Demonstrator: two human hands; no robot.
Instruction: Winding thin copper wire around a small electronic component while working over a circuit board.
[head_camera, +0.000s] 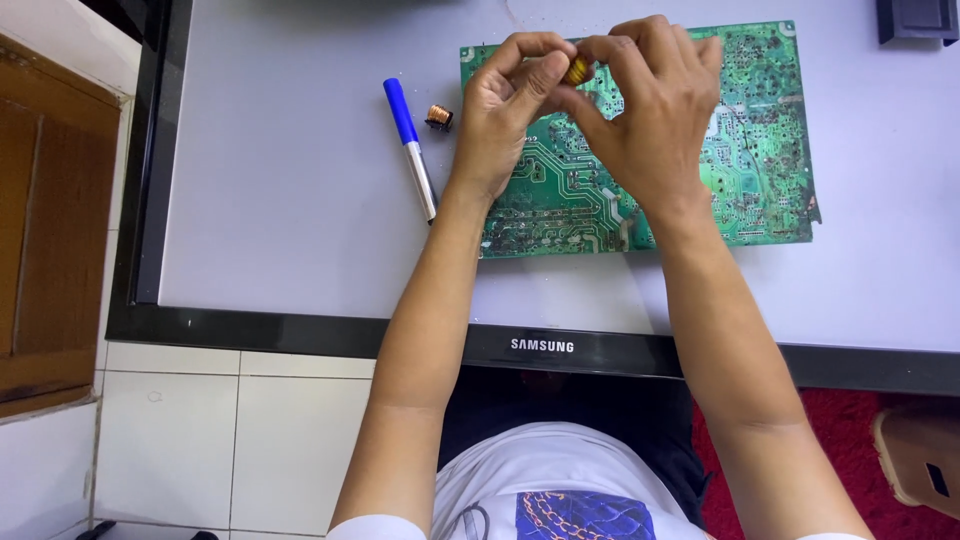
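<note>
While both hands, left hand (505, 110) and right hand (650, 110), pinched one yellow coil (578, 70), one circuit board (760, 150), one pen (410, 150) and one copper coil (439, 117) lay below.

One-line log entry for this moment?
both hands pinch small yellow coil | above green circuit board | copper coil, blue pen lie left

One screen (300, 200) in view: a large flat panel lying face-up under your hands, pale grey-white surface, rectangular, bordered by a black bezel (300, 332) along its left and near edges. A small white logo (542, 345) sits centred on the near bezel strip. No packages, signs or other labels can be made out.
</note>
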